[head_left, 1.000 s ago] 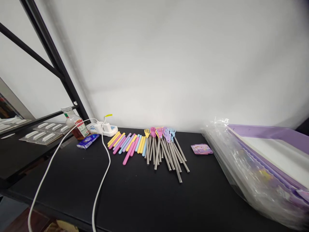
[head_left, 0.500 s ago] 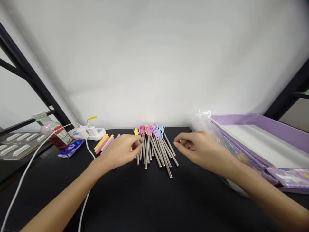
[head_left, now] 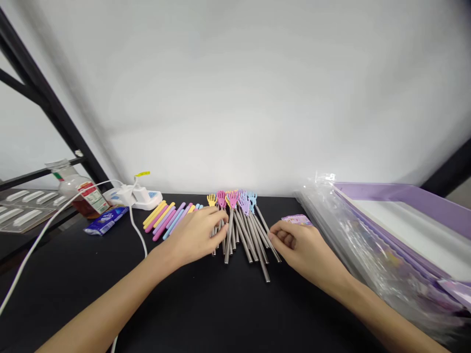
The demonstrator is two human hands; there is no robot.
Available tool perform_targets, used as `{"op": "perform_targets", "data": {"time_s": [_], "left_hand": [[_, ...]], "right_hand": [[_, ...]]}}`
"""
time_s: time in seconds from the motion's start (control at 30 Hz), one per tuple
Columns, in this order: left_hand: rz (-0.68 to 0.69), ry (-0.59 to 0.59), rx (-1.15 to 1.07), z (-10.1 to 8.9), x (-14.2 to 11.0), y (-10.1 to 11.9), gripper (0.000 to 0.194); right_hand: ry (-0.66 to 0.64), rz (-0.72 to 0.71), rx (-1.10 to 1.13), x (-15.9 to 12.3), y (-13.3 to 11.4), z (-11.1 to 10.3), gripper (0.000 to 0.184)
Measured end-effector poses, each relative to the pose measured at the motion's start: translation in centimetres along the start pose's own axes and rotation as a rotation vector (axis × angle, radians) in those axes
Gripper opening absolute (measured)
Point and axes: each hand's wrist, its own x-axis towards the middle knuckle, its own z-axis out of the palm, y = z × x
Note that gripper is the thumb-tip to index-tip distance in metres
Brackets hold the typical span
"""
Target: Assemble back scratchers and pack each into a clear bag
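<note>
A fan of back scratchers [head_left: 253,235] lies on the black tabletop, with thin metal rods and small hand-shaped heads in yellow, pink, purple and blue pointing at the wall. At the left edge of this bundle is my left hand [head_left: 198,235], its fingers bent and thumb apart, covering some rods. My right hand [head_left: 303,247] is curled beside the rods on the right, thumb and index tips slightly apart and nothing visible between them. Colored plastic sticks [head_left: 165,220] in yellow, pink, purple and blue lie side by side left of my left hand, which partly hides them.
Clear plastic bags [head_left: 353,240] and a purple box [head_left: 437,201] occupy the right side. A small pink printed packet [head_left: 297,219] lies behind my right hand. On the left are a power strip [head_left: 149,200] with white cables, a blue packet [head_left: 106,219] and a glass bottle [head_left: 83,193].
The view has shifted slightly. My left hand has moved a little right over the rods, uncovering more colored sticks. My right hand has come closer to the bundle, and the pink packet behind it now shows.
</note>
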Motion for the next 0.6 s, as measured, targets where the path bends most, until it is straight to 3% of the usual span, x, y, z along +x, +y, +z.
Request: {"op": "perform_targets", "data": {"time_s": [0.13, 0.33, 0.43, 0.6], "left_hand": [[0.010, 0.008, -0.026, 1.3, -0.2, 0.6, 0.018], [-0.026, 0.023, -0.044, 2.4, -0.1, 1.5, 0.009], [-0.076, -0.005, -0.069, 2.5, 0.4, 1.7, 0.003], [-0.146, 0.003, -0.212, 1.6, 1.1, 0.8, 0.011]], "right_hand": [[-0.033, 0.014, -0.059, 0.2, 0.1, -0.5, 0.023], [0.048, 0.024, -0.390, 0.5, 2.4, -2.6, 0.021], [0.006, -0.003, -0.374, 0.5, 2.5, -2.5, 0.022], [0.029, -0.092, -0.280, 0.0, 0.8, -1.2, 0.021]]}}
